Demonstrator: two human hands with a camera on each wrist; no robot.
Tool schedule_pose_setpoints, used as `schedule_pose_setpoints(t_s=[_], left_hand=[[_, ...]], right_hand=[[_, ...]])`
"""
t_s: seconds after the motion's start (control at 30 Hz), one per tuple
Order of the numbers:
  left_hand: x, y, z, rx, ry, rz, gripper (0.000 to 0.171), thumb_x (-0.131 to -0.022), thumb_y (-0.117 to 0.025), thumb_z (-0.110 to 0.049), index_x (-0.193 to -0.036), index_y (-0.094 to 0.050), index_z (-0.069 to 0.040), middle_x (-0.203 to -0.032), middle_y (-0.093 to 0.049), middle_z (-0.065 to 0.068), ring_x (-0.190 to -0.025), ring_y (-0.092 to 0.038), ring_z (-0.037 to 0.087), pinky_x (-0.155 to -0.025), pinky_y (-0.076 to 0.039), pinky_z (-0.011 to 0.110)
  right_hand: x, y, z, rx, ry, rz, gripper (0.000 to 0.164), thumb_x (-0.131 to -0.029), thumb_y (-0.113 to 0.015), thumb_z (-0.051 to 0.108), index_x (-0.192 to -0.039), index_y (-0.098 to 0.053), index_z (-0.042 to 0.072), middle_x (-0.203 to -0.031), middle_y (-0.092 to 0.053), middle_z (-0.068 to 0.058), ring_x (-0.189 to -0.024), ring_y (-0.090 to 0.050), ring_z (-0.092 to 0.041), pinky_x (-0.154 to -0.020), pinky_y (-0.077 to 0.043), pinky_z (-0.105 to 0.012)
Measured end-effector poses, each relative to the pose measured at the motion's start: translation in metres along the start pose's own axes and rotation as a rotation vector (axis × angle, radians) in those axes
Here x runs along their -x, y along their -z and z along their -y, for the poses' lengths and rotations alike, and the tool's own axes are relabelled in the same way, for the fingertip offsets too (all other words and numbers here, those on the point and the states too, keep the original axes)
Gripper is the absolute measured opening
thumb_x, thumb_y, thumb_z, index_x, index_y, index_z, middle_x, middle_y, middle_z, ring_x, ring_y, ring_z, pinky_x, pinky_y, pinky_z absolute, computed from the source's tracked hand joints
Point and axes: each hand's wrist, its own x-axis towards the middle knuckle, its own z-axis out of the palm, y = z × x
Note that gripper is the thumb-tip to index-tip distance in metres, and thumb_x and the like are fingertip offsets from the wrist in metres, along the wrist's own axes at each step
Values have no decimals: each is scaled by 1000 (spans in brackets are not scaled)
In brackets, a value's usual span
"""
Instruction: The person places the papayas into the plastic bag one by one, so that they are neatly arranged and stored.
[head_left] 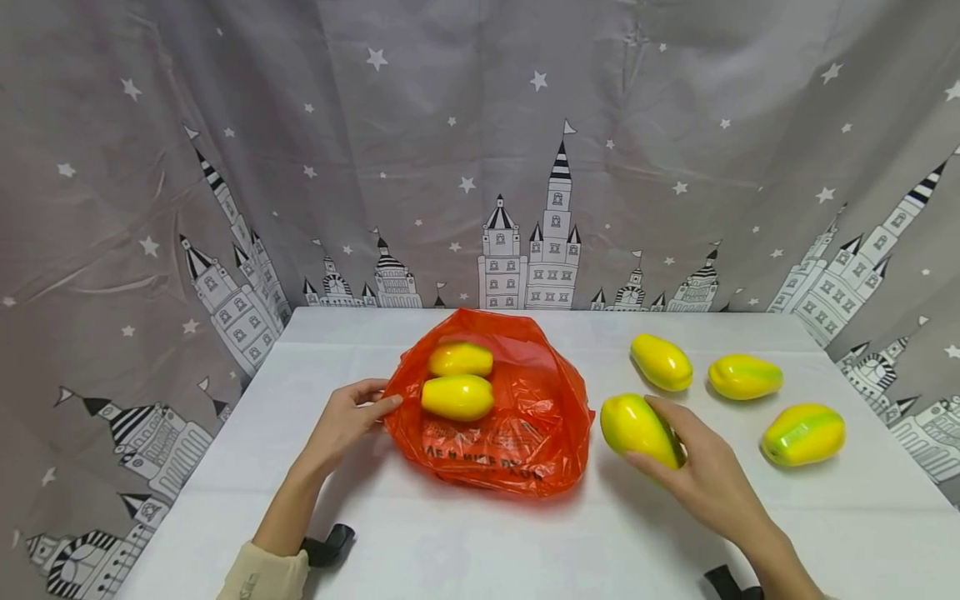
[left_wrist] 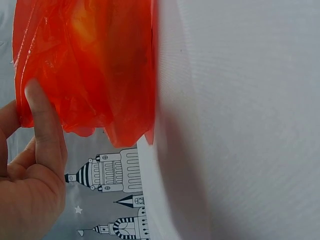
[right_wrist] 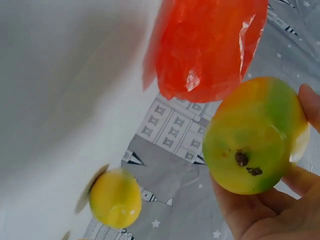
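Note:
A red plastic bag (head_left: 517, 417) lies with its mouth spread wide toward me, dark lettering on its lower front. Two yellow papayas, an upper one (head_left: 459, 360) and a lower one (head_left: 457, 397), rest inside on its left side. My left hand (head_left: 348, 423) pinches the bag's left rim between thumb and fingers; the left wrist view shows the thin red film (left_wrist: 85, 75) at the fingertips. To the right of the bag, my right hand (head_left: 701, 467) grips a yellow-green papaya (head_left: 637, 429) above the table. Its stem end (right_wrist: 250, 160) faces the right wrist camera.
Three more papayas lie on the right of the white table (head_left: 465, 550): one at the back (head_left: 662, 362), another beside it (head_left: 745, 377), and a green-striped one (head_left: 804, 435) nearer me. A grey curtain (head_left: 450, 150) printed with castles and stars hangs behind the table.

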Motion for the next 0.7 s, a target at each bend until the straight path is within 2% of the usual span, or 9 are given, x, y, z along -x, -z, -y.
schedule_pose_setpoints(t_s=[0.07,0.13,0.43,0.7], left_hand=[[0,0,0,1,-1,2,42,-95,-67,-18,-127,-59,8,-98,-61,16,-78,-62,19,-73,-58,31],[0,0,0,4,-2,2,42,-95,-67,-18,-127,-59,8,-98,-61,16,-77,-62,19,-74,-58,32],[1,1,-1,2,1,0,43,-95,-67,-18,-128,-58,9,-99,-61,16,-77,-62,18,-72,-58,30],[0,1,-2,0,-3,2,43,-95,-67,-17,-128,-58,9,-98,-61,16,-77,-62,18,-72,-58,30]], right_hand=[[-2,-2,3,-18,21,0,65,-82,-82,30,-138,-54,11,-131,-60,-4,-110,-56,-19,-90,-43,-20],[-4,-5,6,-32,36,10,65,-82,-82,30,-139,-55,13,-132,-60,-2,-110,-55,-17,-90,-42,-17],[-8,-18,19,-59,65,82,68,-82,-81,33,-140,-53,12,-131,-60,0,-111,-57,-15,-91,-51,-41],[-13,-22,30,-87,58,107,68,-84,-79,39,-141,-53,13,-132,-59,1,-107,-56,-12,-88,-52,-42]])
